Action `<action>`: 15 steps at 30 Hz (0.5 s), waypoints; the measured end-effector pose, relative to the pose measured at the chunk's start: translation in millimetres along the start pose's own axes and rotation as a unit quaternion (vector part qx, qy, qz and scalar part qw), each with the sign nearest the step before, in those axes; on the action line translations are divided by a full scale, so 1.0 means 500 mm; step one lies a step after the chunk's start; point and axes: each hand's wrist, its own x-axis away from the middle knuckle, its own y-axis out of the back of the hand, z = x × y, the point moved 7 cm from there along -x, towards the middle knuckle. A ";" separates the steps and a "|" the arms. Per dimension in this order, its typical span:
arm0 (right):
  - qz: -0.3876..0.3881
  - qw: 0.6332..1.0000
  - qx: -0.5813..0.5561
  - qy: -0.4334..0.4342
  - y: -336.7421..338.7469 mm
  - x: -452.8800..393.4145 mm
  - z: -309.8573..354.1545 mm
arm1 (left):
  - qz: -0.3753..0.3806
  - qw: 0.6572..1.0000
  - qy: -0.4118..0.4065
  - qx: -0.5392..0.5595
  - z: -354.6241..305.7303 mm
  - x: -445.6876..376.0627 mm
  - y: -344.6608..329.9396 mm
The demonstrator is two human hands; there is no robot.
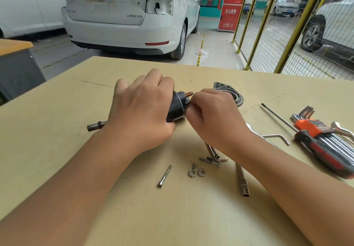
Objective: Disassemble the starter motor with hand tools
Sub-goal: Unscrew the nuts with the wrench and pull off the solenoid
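Loose bolt lies nearest. Left hand grips the rigid, heavy-looking black motor part; right hand pinches its end, near the copper stud.

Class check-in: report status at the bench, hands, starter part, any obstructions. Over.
Left hand grips black solenoid body. Right hand pinching at its copper terminal. Loose bolts, nuts lie near; nothing blocking.

Black solenoid, copper stud, tan table, orange-black hex-key holder.
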 end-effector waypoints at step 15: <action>-0.067 0.998 -0.005 0.006 0.014 0.001 0.009 | 0.029 0.975 0.051 0.213 0.051 -0.006 0.007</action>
